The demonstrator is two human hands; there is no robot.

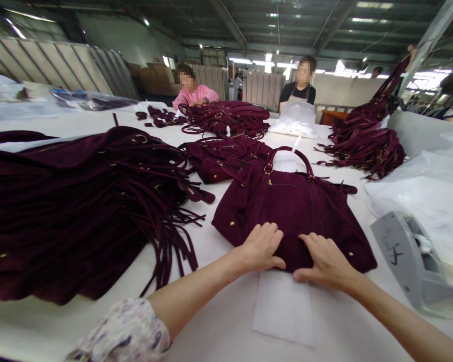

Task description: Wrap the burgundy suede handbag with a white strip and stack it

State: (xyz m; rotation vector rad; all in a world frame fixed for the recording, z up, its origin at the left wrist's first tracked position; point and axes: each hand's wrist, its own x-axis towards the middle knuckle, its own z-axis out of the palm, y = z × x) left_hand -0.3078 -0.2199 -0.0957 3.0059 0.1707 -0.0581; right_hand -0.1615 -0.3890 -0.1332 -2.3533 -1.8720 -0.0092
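A dark burgundy suede handbag (287,206) lies on the white table in front of me, its handles pointing away. My left hand (263,246) grips its near bottom edge left of the middle, fingers over the bag and thumb at the edge. On the right of the middle, my right hand (322,260) holds the same edge, thumb and fingers apart around it. A white sheet (285,314) sticks out from under the bag toward me. White paper (284,162) also shows inside the handle loop. The bag's underside is hidden.
Stacked burgundy bags (60,216) with long straps fill the left. Another bag (211,153) lies behind mine. Straps with clips (377,151) are heaped at right, near a grey tape dispenser (400,251) and clear plastic (430,201). Two people stand across the table.
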